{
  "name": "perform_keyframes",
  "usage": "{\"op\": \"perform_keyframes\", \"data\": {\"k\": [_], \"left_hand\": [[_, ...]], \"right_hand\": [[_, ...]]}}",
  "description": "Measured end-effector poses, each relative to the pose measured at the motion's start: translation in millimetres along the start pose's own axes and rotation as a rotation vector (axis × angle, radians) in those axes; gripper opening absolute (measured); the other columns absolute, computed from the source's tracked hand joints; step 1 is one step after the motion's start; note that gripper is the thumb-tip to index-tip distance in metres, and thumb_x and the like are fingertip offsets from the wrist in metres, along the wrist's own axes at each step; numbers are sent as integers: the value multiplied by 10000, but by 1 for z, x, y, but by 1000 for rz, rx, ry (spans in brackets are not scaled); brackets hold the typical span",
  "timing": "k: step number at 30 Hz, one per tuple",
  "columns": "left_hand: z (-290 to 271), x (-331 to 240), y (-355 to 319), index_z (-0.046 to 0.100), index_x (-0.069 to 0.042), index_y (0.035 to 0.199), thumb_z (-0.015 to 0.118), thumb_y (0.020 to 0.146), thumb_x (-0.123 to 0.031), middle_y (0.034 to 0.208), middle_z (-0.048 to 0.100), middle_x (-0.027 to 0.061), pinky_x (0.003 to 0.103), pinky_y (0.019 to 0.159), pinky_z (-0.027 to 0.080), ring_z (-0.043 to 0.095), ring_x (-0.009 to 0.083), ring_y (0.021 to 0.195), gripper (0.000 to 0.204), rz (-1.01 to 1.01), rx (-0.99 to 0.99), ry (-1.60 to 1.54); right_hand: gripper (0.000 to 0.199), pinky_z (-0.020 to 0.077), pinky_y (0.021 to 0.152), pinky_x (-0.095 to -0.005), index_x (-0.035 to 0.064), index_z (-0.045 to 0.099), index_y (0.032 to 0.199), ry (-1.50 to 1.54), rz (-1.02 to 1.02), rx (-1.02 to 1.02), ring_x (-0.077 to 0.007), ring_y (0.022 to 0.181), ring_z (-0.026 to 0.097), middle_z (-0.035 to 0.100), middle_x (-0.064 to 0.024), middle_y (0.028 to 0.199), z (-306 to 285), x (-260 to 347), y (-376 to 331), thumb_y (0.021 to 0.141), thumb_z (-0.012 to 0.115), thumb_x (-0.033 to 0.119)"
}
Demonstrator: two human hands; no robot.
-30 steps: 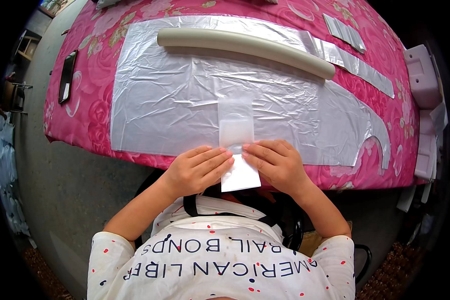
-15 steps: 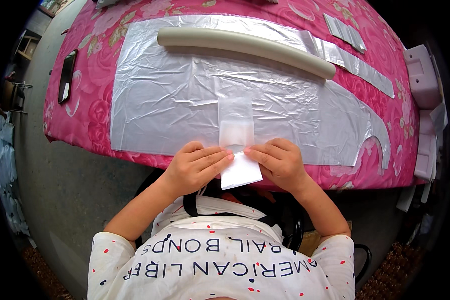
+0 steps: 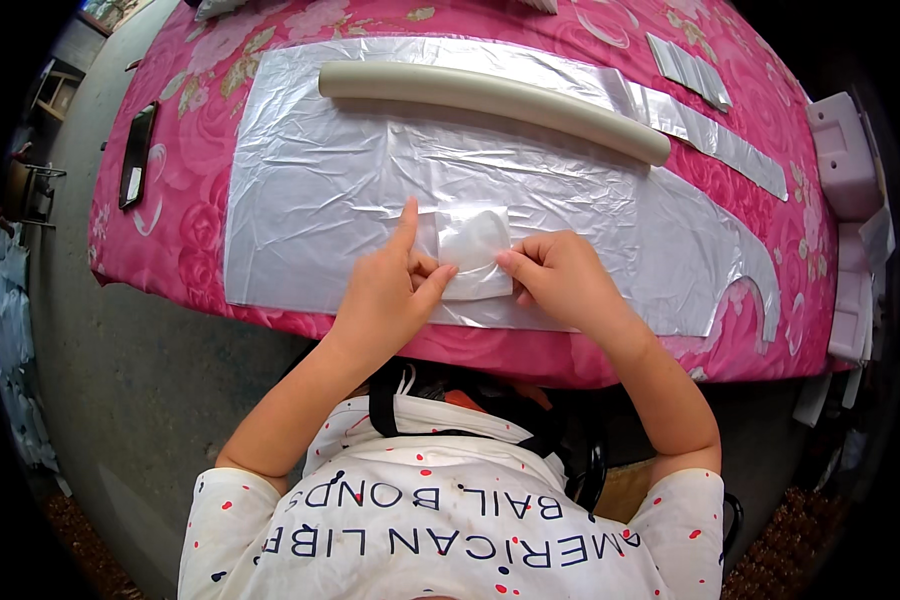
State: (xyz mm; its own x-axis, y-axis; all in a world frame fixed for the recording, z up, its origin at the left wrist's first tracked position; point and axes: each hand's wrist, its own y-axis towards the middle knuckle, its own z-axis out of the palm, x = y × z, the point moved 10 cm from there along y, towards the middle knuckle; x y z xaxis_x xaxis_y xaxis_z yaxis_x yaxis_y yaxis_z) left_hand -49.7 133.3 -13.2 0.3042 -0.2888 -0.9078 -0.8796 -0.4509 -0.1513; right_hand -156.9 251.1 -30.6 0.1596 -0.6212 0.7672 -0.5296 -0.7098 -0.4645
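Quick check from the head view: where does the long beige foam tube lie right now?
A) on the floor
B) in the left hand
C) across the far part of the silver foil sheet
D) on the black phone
C: the foam tube lies across the far part of the foil sheet, apart from both hands.

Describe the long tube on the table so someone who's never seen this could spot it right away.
On the pink floral tablecloth lies a big silver foil sheet. Across its far side rests the beige foam tube. It alone is round and thick; the foil strips nearby are flat.

Left hand [image 3: 385,290] index finger pointing up, thumb pinching, right hand [image 3: 560,280] fingers curled, forearms angled inward
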Motion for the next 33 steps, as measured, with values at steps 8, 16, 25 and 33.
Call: {"op": "perform_keyframes", "data": {"k": [8, 16, 25, 33], "left_hand": [[19, -58, -19, 344, 51, 1326, 654, 761, -111, 1250, 475, 192, 368, 886, 434, 519, 300, 1069, 665, 639, -157, 571], [60, -31, -4, 139, 120, 1375, 616, 704, -570, 1448, 156, 279, 473, 1105, 48, 120, 366, 1377, 1075, 408, 34, 734], [65, -26, -3, 128, 152, 1359, 620, 673, -595, 1442, 120, 309, 456, 1115, 9, 59, 391, 1378, 1127, 426, 12, 760], [59, -30, -6, 52, 142, 1372, 601, 699, -597, 1455, 44, 308, 501, 1097, -17, 3, 402, 1378, 1140, 433, 3, 702]], "right_hand": [[320, 457, 522, -258, -3, 620, 646, 101, 160, 177, -129, 514, 607, 606, -60, 599, 6, -9, 14, 848, 587, 243], [287, 452, 500, -243, -11, 627, 679, 158, 268, 197, -137, 516, 610, 604, -65, 616, 5, -8, 12, 838, 601, 226], [202, 462, 506, -272, -17, 635, 719, -41, -2, -101, -160, 542, 620, 621, -88, 601, -7, 11, -8, 741, 678, 179], [277, 498, 670, -332, 22, 643, 930, -675, -78, -325, -249, 764, 645, 663, -133, 874, -31, 31, -29, 696, 713, 155]]}}
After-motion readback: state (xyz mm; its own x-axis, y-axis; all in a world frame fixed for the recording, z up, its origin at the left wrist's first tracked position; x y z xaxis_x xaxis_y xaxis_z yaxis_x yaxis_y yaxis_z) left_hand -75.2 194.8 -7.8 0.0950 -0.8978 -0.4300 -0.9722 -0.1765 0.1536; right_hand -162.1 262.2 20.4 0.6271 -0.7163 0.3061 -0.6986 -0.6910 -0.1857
